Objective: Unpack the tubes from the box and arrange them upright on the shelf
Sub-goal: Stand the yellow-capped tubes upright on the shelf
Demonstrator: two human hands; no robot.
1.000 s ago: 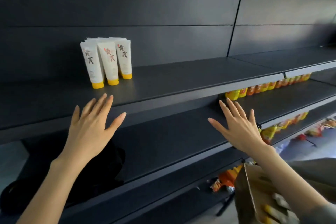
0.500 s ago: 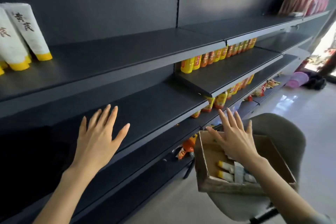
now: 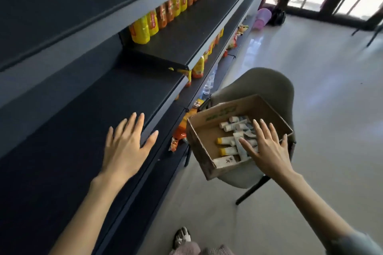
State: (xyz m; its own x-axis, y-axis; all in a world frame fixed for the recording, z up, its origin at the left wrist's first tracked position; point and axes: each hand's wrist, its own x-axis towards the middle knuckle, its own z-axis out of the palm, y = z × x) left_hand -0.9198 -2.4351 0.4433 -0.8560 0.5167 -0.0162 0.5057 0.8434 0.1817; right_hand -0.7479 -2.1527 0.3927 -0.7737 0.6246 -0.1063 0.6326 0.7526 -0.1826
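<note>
Hands, two, bare, both reaching forward with palms down.

Left hand: forearm stretched out over the dark shelf, fingers straight and spread, thumb out to the side near the shelf's front edge. Holds nothing. Whether it touches the shelf cannot be told.

Right hand: forearm extended across the near corner of the cardboard box, grey sleeve at the elbow, fingers straight and fanned over the tubes. Nothing gripped. Contact with the tubes cannot be told.

Cardboard box: open-topped, tilted, on the seat of a grey chair just beside the shelving.

Tubes: white with yellow caps, lying loose and crisscrossed on the box floor, none upright.

Markings: green print on the box's inner far wall, too blurred to read. Dark brush-style characters on the front tube, not legible.

Other stock: row of yellow and orange bottles on an upper shelf, labels unreadable. Orange snack packets on the lowest shelf beside the box.

Also noted: pink bucket on the floor at the far end of the shelving. Sandalled foot at the bottom edge.
</note>
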